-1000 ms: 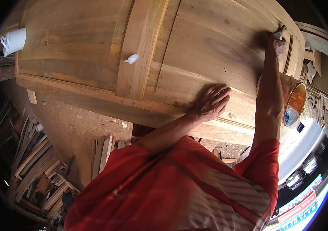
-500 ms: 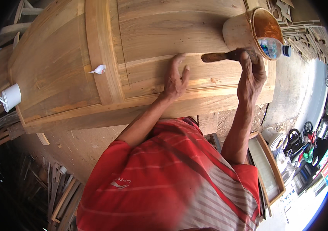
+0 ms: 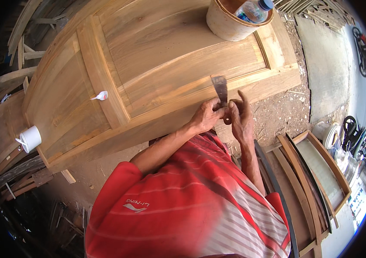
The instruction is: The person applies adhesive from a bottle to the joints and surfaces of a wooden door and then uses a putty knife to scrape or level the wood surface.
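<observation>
A putty knife [image 3: 220, 88] with a dark, stained blade stands between my hands, blade pointing away from me, its handle end showing below my fingers. My left hand [image 3: 208, 116] pinches it where blade and handle meet. My right hand [image 3: 243, 119] closes thumb and fingertips on it from the other side, one finger raised. Both hands are just off the near edge of a panelled wooden door [image 3: 157, 56] lying flat. On the door's far right part rests a stained bucket [image 3: 230, 26] with a plastic bottle [image 3: 254, 12] in it.
A small white nozzle-tipped bottle [image 3: 101, 96] lies on the door's crosspiece. By its left end is a white pail [image 3: 31, 139]. Wooden frames and strips [image 3: 305, 180] lie at my right. Scrap wood is piled at the lower left, and motorcycles [image 3: 361, 53] stand far right.
My right hand has brought the putty knife from beside the bucket back toward me, and my left hand has closed on it. The blade has turned to point away. The view has shifted.
</observation>
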A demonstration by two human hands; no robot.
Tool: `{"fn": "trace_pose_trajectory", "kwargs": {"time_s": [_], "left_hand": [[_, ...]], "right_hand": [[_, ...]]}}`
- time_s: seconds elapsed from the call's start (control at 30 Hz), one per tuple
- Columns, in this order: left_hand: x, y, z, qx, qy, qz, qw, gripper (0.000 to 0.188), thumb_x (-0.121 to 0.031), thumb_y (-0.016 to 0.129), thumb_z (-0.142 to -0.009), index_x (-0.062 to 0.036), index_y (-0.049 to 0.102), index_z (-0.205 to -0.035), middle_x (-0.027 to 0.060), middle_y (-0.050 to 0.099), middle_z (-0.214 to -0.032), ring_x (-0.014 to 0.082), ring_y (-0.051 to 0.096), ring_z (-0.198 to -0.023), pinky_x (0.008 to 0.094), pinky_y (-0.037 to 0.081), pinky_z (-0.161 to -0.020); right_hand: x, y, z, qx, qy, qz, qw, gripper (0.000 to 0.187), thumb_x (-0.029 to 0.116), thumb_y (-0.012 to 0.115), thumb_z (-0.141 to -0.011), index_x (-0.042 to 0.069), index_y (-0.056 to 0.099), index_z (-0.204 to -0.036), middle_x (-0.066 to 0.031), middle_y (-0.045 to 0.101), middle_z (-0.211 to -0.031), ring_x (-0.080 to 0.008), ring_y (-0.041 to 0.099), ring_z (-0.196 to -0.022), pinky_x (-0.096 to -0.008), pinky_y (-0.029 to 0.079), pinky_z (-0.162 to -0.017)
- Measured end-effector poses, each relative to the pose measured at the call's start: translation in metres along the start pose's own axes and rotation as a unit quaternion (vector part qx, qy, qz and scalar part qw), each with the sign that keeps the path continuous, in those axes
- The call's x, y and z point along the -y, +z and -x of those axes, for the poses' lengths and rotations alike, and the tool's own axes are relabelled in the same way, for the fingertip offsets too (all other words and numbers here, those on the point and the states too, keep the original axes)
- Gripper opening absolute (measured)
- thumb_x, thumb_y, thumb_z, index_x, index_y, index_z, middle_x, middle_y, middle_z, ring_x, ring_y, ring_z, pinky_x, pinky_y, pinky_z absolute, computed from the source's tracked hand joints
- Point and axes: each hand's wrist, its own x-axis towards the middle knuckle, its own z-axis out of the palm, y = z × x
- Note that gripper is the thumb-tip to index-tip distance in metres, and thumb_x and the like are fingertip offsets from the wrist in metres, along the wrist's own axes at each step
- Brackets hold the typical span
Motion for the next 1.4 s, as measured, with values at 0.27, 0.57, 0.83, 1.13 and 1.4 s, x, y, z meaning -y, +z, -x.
{"fn": "trace_pose_trajectory", "kwargs": {"time_s": [0.27, 0.57, 0.83, 1.13, 1.4], "left_hand": [[-0.013, -0.012, -0.002, 0.062, -0.013, 0.007, 0.998, 0.032, -0.029, 0.062, -0.108, 0.0011, 0.071, -0.113, 0.0085, 0.072, -0.103, 0.0217, 0.071, -0.091, 0.0396, 0.060, -0.086], [-0.015, -0.094, -0.010, -0.257, 0.279, -0.524, 0.763, 0.049, -0.020, 0.076, -0.090, -0.0082, 0.065, -0.137, 0.0168, 0.051, -0.151, 0.0394, 0.044, -0.141, 0.0589, 0.037, -0.113], [0.000, -0.115, -0.032, -0.244, 0.310, -0.536, 0.746, 0.053, -0.024, 0.073, -0.091, -0.0116, 0.063, -0.141, 0.0195, 0.043, -0.160, 0.0415, 0.036, -0.149, 0.0590, 0.032, -0.119], [0.002, -0.112, -0.035, -0.233, 0.324, -0.554, 0.731, 0.055, -0.024, 0.073, -0.091, -0.0203, 0.062, -0.145, 0.0201, 0.040, -0.162, 0.0412, 0.037, -0.149, 0.0603, 0.029, -0.121], [-0.006, -0.110, -0.037, -0.175, 0.310, -0.575, 0.737, 0.053, -0.021, 0.072, -0.093, -0.0229, 0.063, -0.145, 0.0194, 0.038, -0.163, 0.0406, 0.034, -0.152, 0.0604, 0.025, -0.124]], "right_hand": [[0.016, 0.001, 0.012, 0.006, -0.089, 0.227, 0.970, 0.050, 0.013, 0.057, -0.105, -0.001, 0.046, -0.153, -0.0288, 0.062, -0.115, -0.0472, 0.064, -0.105, -0.0514, 0.053, -0.085], [0.028, 0.015, 0.001, -0.005, -0.128, 0.401, 0.907, 0.033, 0.012, 0.065, -0.100, 0.016, 0.071, -0.132, -0.0128, 0.066, -0.095, -0.0337, 0.067, -0.086, -0.0466, 0.055, -0.071], [-0.010, 0.032, -0.001, -0.010, -0.137, 0.416, 0.899, 0.038, 0.010, 0.067, -0.097, 0.018, 0.070, -0.134, -0.0114, 0.067, -0.096, -0.0323, 0.068, -0.086, -0.0451, 0.056, -0.070], [-0.021, 0.042, -0.010, 0.006, -0.156, 0.360, 0.920, 0.047, 0.005, 0.065, -0.096, 0.014, 0.065, -0.143, -0.0180, 0.065, -0.106, -0.0367, 0.067, -0.092, -0.0474, 0.055, -0.076], [-0.028, 0.050, -0.015, -0.022, -0.162, 0.355, 0.920, 0.047, 0.006, 0.064, -0.097, 0.014, 0.066, -0.142, -0.0178, 0.063, -0.112, -0.0366, 0.066, -0.093, -0.0459, 0.055, -0.078]]}}
